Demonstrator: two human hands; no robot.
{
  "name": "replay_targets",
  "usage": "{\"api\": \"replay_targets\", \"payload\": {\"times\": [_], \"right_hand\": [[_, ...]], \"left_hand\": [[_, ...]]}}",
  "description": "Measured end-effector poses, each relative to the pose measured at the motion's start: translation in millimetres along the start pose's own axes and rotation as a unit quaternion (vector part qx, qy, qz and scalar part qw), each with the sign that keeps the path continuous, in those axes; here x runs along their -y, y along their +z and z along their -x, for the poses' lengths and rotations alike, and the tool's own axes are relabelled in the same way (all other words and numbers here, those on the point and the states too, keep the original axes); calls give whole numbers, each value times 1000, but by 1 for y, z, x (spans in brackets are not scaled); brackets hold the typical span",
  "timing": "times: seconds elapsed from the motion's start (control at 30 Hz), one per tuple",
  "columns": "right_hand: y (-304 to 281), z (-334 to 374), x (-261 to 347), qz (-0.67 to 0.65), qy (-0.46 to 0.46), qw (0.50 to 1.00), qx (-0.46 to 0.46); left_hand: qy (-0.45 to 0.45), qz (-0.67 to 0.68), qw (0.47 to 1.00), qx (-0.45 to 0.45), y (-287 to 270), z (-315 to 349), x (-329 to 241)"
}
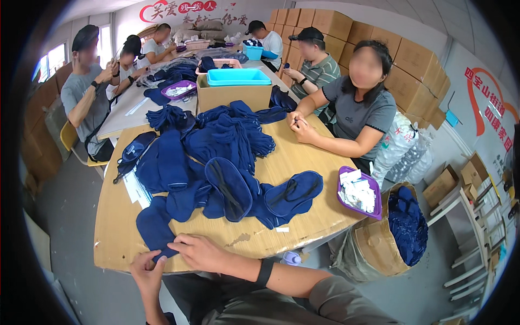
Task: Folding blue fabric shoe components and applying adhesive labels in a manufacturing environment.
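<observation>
At the near left edge of the table, both my hands pinch the near end of a dark blue sock (154, 223) that lies flat. My left hand (146, 270) has thumb and fingers closed on its tip. My right hand (199, 252) reaches in from the right with its fingers closed on the same end. Just beyond is a big heap of dark blue socks (222, 132). On the heap's near side lie a flat dark blue oval piece with black straps (230, 189) and a similar one (293, 194).
A purple basket (377, 208) of white tags stands at the right edge, above a carton (374, 246) full of dark blue pieces. A cardboard box (233, 98) bears a blue tray (238, 77). A person (355, 97) sits at the right; several others work farther back.
</observation>
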State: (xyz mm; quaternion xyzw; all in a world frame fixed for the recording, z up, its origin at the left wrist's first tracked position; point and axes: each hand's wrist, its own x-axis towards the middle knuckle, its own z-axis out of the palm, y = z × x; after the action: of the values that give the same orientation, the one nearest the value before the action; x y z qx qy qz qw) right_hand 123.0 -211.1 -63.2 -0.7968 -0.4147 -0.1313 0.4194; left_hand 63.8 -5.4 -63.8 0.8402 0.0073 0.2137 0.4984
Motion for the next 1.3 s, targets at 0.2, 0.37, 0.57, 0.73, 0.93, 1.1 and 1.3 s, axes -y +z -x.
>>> {"api": "replay_targets", "payload": {"times": [0.2, 0.37, 0.57, 0.73, 0.93, 1.1, 1.3], "right_hand": [[-5, -6, 3, -42, 39, 998, 7], [-5, -6, 0, -52, 47, 997, 35], [-9, -8, -5, -79, 29, 996, 36], [-14, -12, -8, -79, 13, 994, 69], [-16, -9, -7, -77, 28, 994, 69], [-19, -8, -6, -69, 31, 994, 73], [-18, -6, -1, -46, 9, 998, 39]], "left_hand": [[41, -41, 998, -7, -1, 1, 1], [98, -71, 992, 43, -9, 0, -2], [55, -85, 995, 8, -2, 1, -14], [54, -77, 996, -1, -2, 0, -10], [32, -69, 997, 12, -3, -1, -11], [47, -62, 997, -9, 0, 1, -10], [53, -77, 996, -6, -2, 1, -11]]}}
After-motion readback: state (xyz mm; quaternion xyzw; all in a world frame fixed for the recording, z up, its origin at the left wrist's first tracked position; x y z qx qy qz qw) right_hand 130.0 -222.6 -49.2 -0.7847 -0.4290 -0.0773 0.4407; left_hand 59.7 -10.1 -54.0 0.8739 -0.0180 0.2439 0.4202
